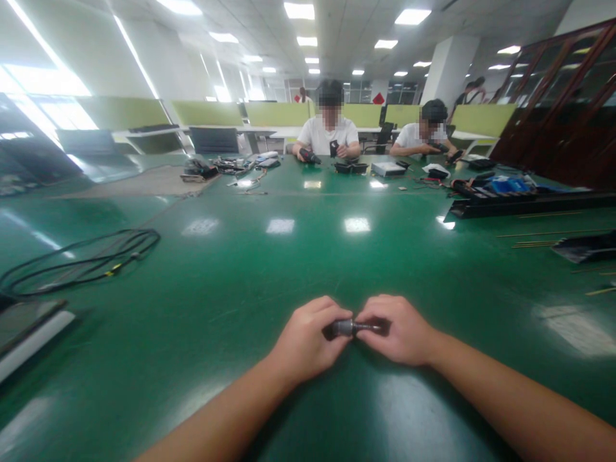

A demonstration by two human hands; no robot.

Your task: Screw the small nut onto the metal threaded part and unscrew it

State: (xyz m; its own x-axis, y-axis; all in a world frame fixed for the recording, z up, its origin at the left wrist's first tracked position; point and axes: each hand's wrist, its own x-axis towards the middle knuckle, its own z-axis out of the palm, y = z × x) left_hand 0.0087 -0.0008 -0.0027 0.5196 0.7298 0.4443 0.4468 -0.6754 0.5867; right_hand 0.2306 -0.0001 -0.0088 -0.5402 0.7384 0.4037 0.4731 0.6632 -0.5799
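Both my hands meet low in the middle of the head view, over a green table (231, 269). My left hand (310, 337) is closed around a short grey metal cylinder (343, 328), fingers on top and thumb below. A thin dark metal shaft (366, 327) sticks out of the cylinder's right end, in line with it. My right hand (397, 328) pinches this shaft between thumb and fingers. The shaft's far end lies in the shadow of my right palm, and the cylinder's left end is hidden in my left hand.
A coiled black cable (96, 260) lies at the left, above a flat dark panel (31, 321). Thin brass-coloured rods (548, 235) and a long black channel (520, 204) are at the right. Across the table sit two people (330, 131) with tools and parts.
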